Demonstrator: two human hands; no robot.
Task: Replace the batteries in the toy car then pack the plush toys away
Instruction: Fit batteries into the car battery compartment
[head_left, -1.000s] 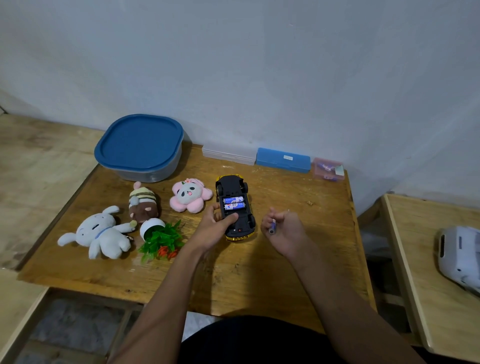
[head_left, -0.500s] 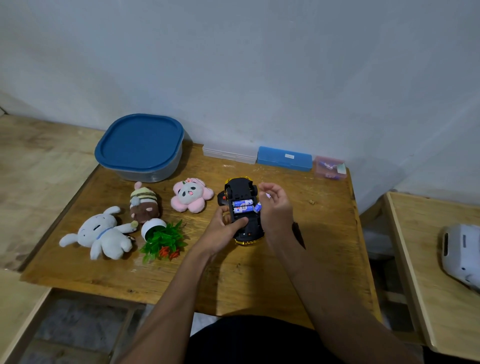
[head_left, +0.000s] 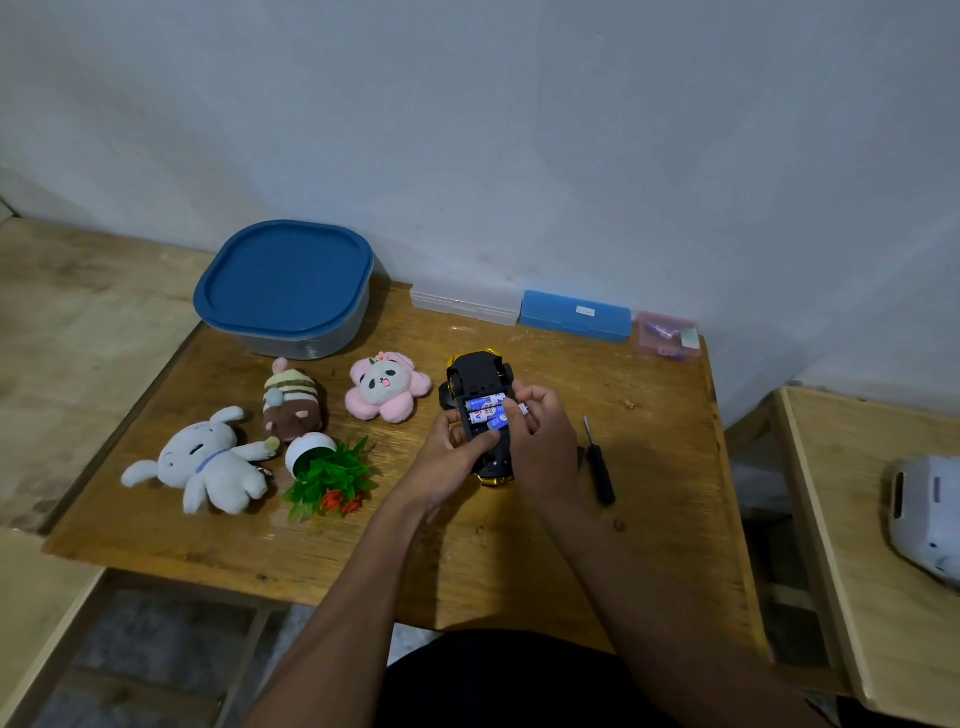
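In the head view, one toy car (head_left: 478, 379) lies upside down in the middle of the table (head_left: 670, 493), with three batteries (head_left: 487, 408) in its open compartment. The left hand (head_left: 452, 452) grips the car's left side. The right hand (head_left: 540, 431) pinches one battery at its right end. Three plush toys (head_left: 208, 462) lie on the left, near one blue-lidded container (head_left: 285, 280). One screwdriver (head_left: 600, 462) lies just right of the hands.

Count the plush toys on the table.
3: a white rabbit nearest the left edge, a brown striped toy just behind it, a pink panda left of the toy car. None seems hidden.
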